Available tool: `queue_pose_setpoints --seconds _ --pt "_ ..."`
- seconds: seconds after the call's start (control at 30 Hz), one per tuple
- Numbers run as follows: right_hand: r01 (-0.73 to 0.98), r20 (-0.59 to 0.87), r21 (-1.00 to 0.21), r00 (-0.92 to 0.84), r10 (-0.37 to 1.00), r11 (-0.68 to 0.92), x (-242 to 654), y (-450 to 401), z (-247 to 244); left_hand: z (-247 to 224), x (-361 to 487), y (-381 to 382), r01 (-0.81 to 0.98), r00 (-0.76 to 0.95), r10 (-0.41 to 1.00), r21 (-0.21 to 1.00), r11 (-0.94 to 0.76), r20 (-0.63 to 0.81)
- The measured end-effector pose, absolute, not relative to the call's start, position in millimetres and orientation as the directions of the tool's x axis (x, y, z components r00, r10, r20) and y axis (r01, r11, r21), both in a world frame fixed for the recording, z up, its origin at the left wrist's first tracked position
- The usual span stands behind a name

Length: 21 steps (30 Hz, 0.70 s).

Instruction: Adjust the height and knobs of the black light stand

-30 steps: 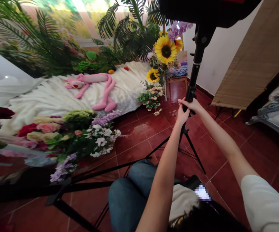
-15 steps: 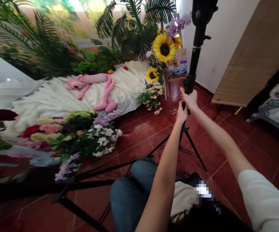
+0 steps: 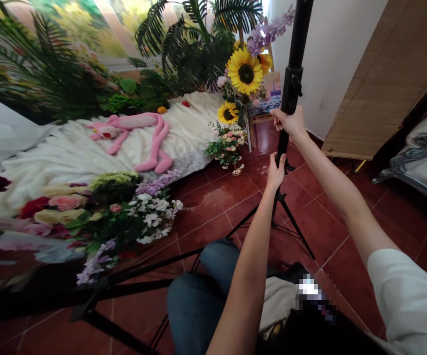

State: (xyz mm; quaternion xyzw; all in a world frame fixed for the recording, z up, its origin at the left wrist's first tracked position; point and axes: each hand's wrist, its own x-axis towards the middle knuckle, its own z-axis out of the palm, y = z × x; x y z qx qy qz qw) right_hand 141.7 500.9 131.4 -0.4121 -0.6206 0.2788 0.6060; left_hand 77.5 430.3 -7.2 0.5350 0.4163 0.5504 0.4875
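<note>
Both my hands are on a black telescopic light stand pole (image 3: 289,98), which rises out of the top of the view. My right hand (image 3: 290,123) is wrapped around the pole at a section joint. My left hand (image 3: 276,172) grips it lower down, near a small locking knob, and the two hands are apart. The stand's tripod legs (image 3: 284,215) spread on the floor beneath them. Whatever the pole carries at its top is out of view.
A white fluffy drape (image 3: 87,158) with a pink plush toy (image 3: 139,129) lies to the left, with artificial flowers (image 3: 124,217) and palms. A sunflower arrangement (image 3: 245,71) stands ahead. A second stand's black legs (image 3: 124,281) cross the lower left. The floor is red tile.
The pole has risen, and the dark head at its top has left the view. My right hand has slid up the pole, moving farther from my left hand. The view has shifted slightly.
</note>
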Motion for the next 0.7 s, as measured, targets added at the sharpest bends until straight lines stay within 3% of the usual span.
queue_pose_setpoints --seconds 0.2,0.5,0.7 --pt "0.114 0.496 -0.862 -0.008 0.868 0.494 142.0 498.3 140.9 -7.1 79.0 428.7 -0.058 0.031 0.979 0.979 -0.197 0.199" --pt "0.293 0.578 -0.774 -0.035 0.815 0.561 168.6 458.8 122.6 -9.8 79.9 430.6 -0.019 0.002 0.976 0.975 -0.219 0.22" --pt "0.235 0.48 -0.854 0.016 0.877 0.464 162.5 449.2 99.3 -7.7 81.0 428.6 -0.067 0.017 0.969 0.968 -0.243 0.245"
